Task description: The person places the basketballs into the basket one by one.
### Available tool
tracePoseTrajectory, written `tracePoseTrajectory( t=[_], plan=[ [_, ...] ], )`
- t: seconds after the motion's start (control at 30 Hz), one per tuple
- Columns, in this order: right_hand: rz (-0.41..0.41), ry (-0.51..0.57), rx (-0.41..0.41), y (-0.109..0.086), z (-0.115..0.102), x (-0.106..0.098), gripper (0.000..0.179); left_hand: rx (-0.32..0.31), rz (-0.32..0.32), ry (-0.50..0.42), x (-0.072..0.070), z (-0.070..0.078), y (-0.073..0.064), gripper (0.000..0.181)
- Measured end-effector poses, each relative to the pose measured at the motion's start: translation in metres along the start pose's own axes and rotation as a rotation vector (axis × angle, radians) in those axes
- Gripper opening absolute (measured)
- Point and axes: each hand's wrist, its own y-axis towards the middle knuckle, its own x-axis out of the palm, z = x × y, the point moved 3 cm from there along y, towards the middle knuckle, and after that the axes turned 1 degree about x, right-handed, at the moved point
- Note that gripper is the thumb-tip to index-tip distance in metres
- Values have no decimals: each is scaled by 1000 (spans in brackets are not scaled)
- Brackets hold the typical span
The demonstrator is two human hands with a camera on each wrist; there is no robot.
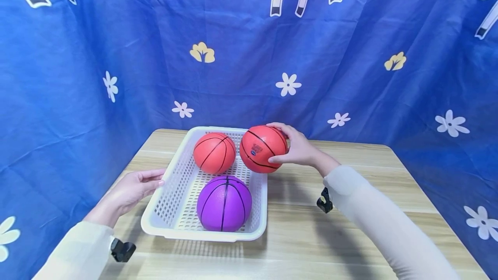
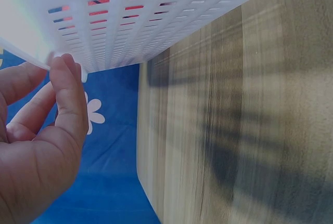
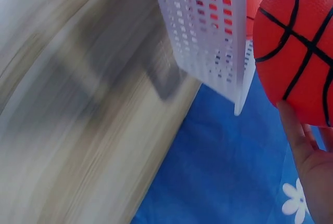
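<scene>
My right hand point(image 1: 299, 148) grips a red toy basketball point(image 1: 258, 152) from its right side, thumb in front and fingers behind. This ball overlaps the far right corner of a white perforated plastic basket point(image 1: 147, 221) in the head view; in the right wrist view the ball point(image 3: 296, 52) shows beside the basket wall point(image 3: 208, 37). With thumb and fingers, my left hand point(image 1: 130, 191) pinches the basket's left rim, also seen in the left wrist view. Inside the basket lie another red basketball point(image 1: 214, 152) at the far end and a purple basketball point(image 1: 224, 204) at the near end.
The basket stands on a light wood-grain table point(image 1: 303, 245). Behind and at both sides hangs a blue curtain point(image 1: 241, 85) with flower prints, close to the table's far edge. A small black device point(image 1: 324, 201) hangs at the right wrist and a similar one point(image 1: 122, 250) at the left.
</scene>
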Motion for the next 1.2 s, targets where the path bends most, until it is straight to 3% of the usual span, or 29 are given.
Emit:
tracePoseTrajectory(
  t=[0.4, 0.8, 1.2],
  plan=[
    [-64, -57, -3, 18, -16, 25, 85, 0, 1, -5, 1, 0, 1, 56],
    [-94, -134, 5, 25, -16, 42, 87, 10, -5, -18, 0, -1, 2, 56],
    [-85, -40, 72, 22, -12, 56, 87, 20, -14, -40, -2, -1, 1, 56]
  ],
)
